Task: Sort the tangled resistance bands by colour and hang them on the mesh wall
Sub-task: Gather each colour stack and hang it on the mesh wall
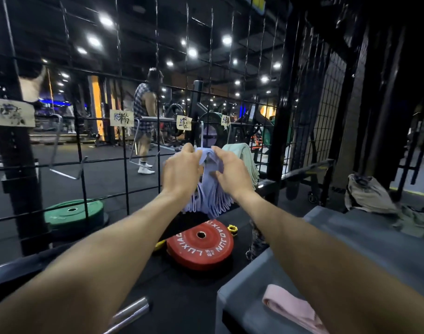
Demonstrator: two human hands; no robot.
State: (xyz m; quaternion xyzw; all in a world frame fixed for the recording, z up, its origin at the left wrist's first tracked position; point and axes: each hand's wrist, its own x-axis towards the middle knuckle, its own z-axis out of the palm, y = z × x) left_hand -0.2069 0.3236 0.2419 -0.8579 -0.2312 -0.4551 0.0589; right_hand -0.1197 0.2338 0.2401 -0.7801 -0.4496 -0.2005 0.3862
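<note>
Both my hands are raised in front of the black mesh wall (124, 116). My left hand (180, 169) and my right hand (231, 169) each grip the top of a bunch of lilac-blue resistance bands (212, 200), which hangs down between my wrists. The bunch is at a metal hook (202, 133) under a paper label (184, 122). Pale green bands (244, 157) hang on the neighbouring hook to the right. A pink band (290, 307) lies on the grey box by my right forearm.
Two bare hooks (59, 150) (136, 143) stick out of the mesh to the left, under paper labels (121, 118). A red weight plate (200, 244) and a green plate (72, 213) lie on the floor. Beyond the mesh a person (146, 121) stands. A bag (367, 194) sits on the grey box (351, 237).
</note>
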